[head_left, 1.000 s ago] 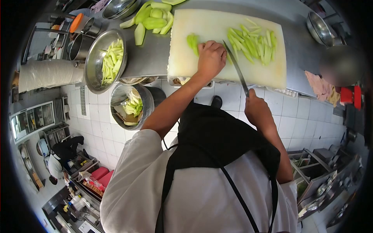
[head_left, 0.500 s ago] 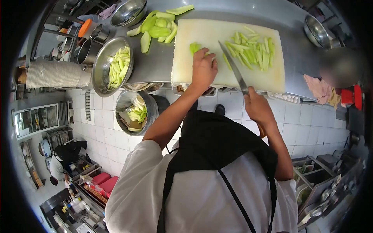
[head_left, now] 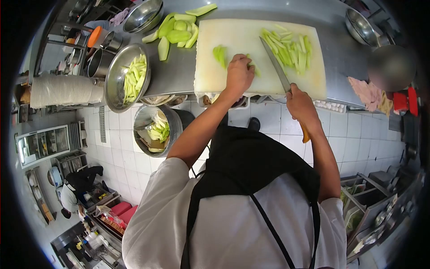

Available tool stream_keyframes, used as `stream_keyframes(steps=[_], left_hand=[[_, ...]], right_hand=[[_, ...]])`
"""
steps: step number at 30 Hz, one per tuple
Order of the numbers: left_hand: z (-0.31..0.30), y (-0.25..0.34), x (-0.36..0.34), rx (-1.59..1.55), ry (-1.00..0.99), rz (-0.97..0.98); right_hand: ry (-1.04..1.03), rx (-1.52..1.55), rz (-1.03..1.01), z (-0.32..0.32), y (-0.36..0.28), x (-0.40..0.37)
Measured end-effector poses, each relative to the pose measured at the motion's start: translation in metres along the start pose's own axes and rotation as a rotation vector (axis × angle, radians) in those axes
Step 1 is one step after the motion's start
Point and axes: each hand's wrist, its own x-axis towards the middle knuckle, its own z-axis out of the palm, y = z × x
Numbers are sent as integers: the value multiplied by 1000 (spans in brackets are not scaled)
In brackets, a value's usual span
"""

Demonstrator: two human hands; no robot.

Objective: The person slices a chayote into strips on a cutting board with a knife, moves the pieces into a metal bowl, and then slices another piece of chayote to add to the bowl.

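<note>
My right hand (head_left: pixel 303 107) is closed round the handle of a long kitchen knife (head_left: pixel 277 65). Its blade lies over the white cutting board (head_left: pixel 210 80), pointing away and to the left. My left hand (head_left: pixel 240 76) rests on the board left of the blade, fingers curled over a pale green vegetable piece (head_left: pixel 256 69) that shows only in part. Left of that hand lies another green piece (head_left: pixel 220 56). Beyond the blade, cut green vegetable strips (head_left: pixel 293 51) form a loose pile at the board's right side.
Peeled green vegetable pieces (head_left: pixel 177 33) lie on the steel counter (head_left: pixel 172 76) left of the board. A metal bowl (head_left: pixel 109 83) of strips stands farther left. Below it is a bin (head_left: pixel 174 130) with scraps. Pink cloth (head_left: pixel 367 92) lies at right; another person (head_left: pixel 74 193) bends at lower left.
My left hand has moved right, leaving one green piece behind on the board. The knife and my right hand have shifted slightly right, away from my left fingers.
</note>
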Motion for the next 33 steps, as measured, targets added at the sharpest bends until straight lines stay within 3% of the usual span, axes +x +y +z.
stream_keyframes(steps=[3,9,24,33], left_hand=[[-5,6,-1,-127,-33,-109],[-7,-7,-2,-35,73,42],[6,-12,0,-80,160,115],[4,-11,1,-60,148,123]], right_hand=[[32,-72,-75,1,3,-9],[-48,-141,-86,7,-1,-40],[-214,-209,42,-15,-20,-62],[-117,-126,-74,28,-7,-1]])
